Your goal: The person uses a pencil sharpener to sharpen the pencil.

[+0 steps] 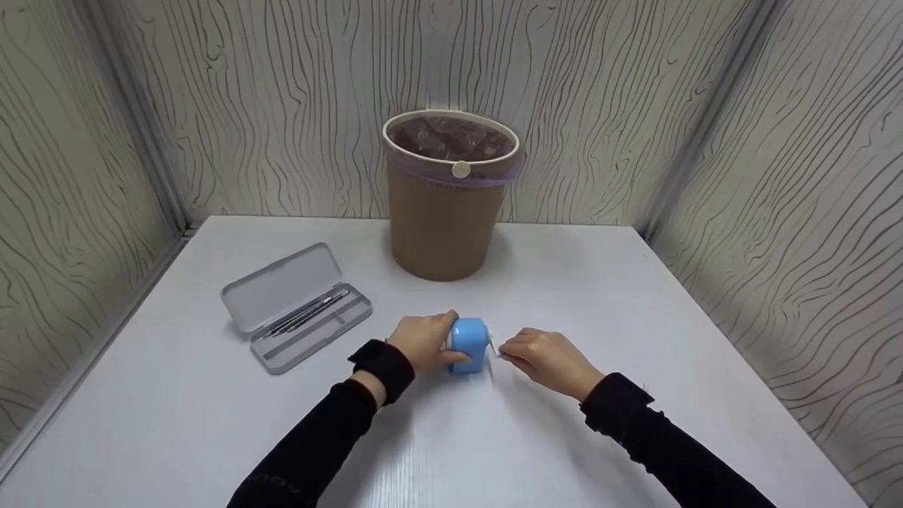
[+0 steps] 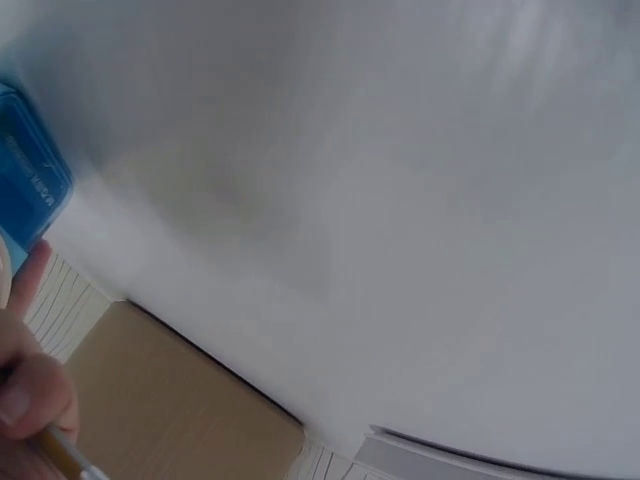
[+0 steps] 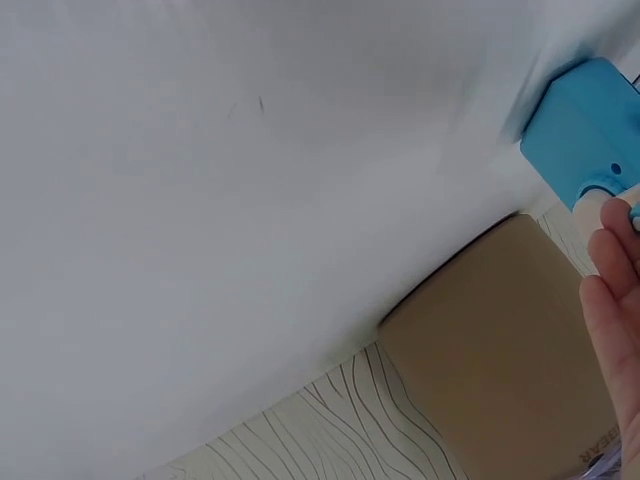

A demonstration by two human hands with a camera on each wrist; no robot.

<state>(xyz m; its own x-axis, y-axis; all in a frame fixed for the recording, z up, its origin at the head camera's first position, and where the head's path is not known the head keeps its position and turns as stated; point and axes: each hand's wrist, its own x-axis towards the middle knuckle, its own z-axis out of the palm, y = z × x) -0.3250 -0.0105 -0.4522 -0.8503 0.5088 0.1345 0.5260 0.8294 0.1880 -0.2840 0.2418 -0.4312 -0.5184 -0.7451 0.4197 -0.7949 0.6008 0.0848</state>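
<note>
A blue hand-crank pencil sharpener (image 1: 469,344) stands on the white table, its clear-blue drawer (image 2: 30,170) showing at the edge of the left wrist view. My left hand (image 1: 423,343) grips its left side, fingers over the top and front. Beside the thumb in the left wrist view, the end of a pencil (image 2: 68,455) with a metal ferrule pokes out; whether its tip sits in the sharpener is hidden. From the right, my right hand (image 1: 547,358) pinches the crank handle (image 1: 494,346). The right wrist view shows the sharpener's crank side and white hub (image 3: 590,208).
An open grey pencil case (image 1: 314,339) with several pencils (image 1: 308,312) lies to the left. Behind the sharpener stands a brown bin (image 1: 441,233) with a bag liner. Wood-patterned panels (image 1: 296,106) enclose the table's back and sides.
</note>
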